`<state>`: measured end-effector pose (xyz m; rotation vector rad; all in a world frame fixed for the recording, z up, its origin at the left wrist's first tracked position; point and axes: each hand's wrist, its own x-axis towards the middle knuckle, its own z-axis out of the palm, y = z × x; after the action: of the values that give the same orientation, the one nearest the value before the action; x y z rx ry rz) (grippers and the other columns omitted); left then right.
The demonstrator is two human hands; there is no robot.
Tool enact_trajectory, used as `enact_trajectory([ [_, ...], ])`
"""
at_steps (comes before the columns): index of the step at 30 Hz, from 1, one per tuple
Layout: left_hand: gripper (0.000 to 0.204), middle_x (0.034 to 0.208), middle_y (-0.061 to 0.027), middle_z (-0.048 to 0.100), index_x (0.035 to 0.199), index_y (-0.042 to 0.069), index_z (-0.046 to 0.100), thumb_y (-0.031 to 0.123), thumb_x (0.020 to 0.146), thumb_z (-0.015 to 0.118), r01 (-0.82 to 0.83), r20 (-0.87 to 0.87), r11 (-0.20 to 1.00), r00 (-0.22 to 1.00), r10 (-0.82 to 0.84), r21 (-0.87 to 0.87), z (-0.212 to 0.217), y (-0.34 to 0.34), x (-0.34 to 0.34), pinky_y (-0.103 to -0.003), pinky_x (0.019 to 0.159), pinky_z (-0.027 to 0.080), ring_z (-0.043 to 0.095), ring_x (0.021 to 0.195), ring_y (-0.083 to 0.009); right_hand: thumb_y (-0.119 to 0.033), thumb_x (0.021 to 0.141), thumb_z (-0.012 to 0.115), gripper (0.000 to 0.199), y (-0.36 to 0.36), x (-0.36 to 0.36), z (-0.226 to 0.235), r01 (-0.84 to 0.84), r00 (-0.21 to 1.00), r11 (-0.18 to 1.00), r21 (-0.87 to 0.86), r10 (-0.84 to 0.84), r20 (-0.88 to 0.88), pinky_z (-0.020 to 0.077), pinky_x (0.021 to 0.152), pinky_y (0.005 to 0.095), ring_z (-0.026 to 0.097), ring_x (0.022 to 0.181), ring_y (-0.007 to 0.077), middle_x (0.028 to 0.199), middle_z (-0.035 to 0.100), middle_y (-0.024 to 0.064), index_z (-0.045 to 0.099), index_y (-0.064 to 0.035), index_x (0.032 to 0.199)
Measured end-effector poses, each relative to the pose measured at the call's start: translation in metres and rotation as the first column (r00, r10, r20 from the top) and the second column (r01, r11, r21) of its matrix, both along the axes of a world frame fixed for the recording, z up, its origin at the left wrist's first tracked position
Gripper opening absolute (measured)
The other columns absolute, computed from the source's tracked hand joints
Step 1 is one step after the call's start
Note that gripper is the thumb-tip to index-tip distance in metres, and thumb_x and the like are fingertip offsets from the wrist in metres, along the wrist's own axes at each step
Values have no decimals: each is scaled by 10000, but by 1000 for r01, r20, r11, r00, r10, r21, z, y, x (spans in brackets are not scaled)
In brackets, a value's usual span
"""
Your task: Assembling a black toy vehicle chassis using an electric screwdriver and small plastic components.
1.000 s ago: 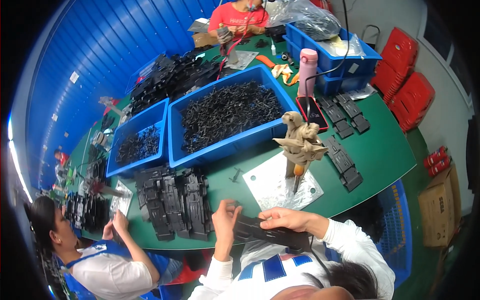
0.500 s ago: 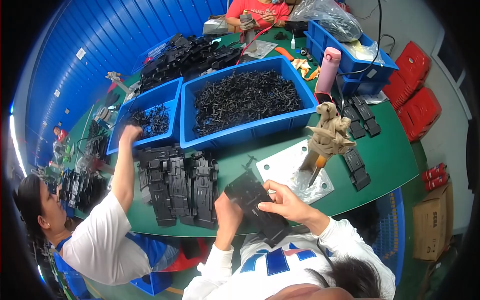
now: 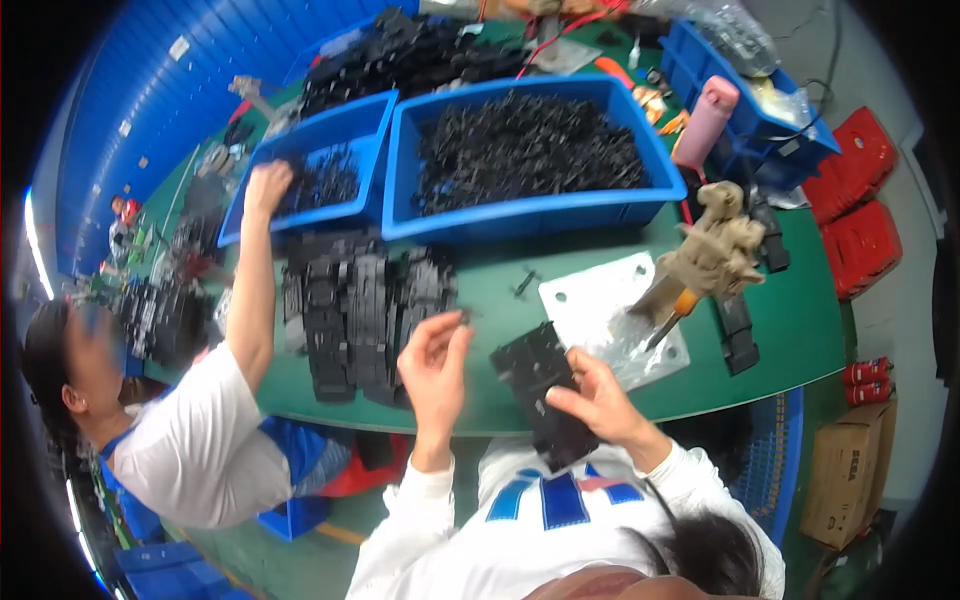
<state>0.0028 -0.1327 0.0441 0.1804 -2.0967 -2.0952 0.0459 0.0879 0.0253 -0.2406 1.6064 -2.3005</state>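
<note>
In my right hand (image 3: 607,402) is a flat black plastic panel (image 3: 545,395), its thumb on the face and fingers at the right edge. My left hand (image 3: 436,372) is raised just left of the panel, apart from it. Its thumb and forefinger are pinched together, with a small dark piece at the tips, too blurred to name. A thin black plastic part (image 3: 525,283) lies on the green table beyond the panel. Right of that, a tool wrapped in tan cloth (image 3: 712,245) stands over a white plate (image 3: 600,300).
A large blue bin (image 3: 530,215) and a smaller blue bin (image 3: 380,130) hold small black parts. Stacked black panels (image 3: 345,315) line the table's front left. At left a co-worker's hand (image 3: 270,187) reaches into the smaller bin. A pink bottle (image 3: 705,125) stands at right.
My left hand has come off the black panel and moved up and left of it. My right hand still holds the panel. The view has shifted, and the co-worker's hand stays at the smaller bin.
</note>
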Motion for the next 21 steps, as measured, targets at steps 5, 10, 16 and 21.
enact_trajectory([
  [5, 271, 984, -85, 707, 1118, -38, 652, -37, 854, 712, 90, -101, 994, 991, -83, 68, 17, 16, 4, -251, 807, 530, 674, 886, -136, 19, 895, 655, 360, -1, 7, 2, 28, 993, 1000, 1, -28, 111, 474, 928, 291, 580, 1061, 116, 1173, 610, 62, 514, 4, 1226],
  [10, 273, 994, -96, 695, 1124, -52, 634, -81, 858, 691, 149, -111, 989, 983, -148, -4, 15, 19, 14, -231, 807, 537, 667, 882, -117, 50, 883, 646, 428, -4, 8, -3, 19, 997, 999, 33, -21, 75, 475, 930, 294, 590, 1062, 124, 1161, 617, 80, 465, 0, 1267],
  [16, 194, 973, -55, 670, 1088, -21, 606, -9, 904, 663, 274, -36, 917, 961, -276, 289, 17, 17, 21, -219, 744, 498, 611, 829, -87, 64, 863, 648, 582, -6, 13, -4, 34, 989, 999, 7, -35, 144, 463, 966, 312, 569, 1147, 155, 1233, 590, 112, 366, -12, 1366],
  [21, 194, 997, -54, 649, 1105, -29, 589, 40, 934, 651, 367, -104, 869, 930, -353, 332, 13, 11, 25, -251, 838, 479, 592, 910, -97, 31, 867, 616, 736, -11, 13, -11, 63, 997, 998, -13, -62, 55, 509, 995, 388, 623, 1165, 280, 1324, 554, 186, 230, -35, 1490],
])
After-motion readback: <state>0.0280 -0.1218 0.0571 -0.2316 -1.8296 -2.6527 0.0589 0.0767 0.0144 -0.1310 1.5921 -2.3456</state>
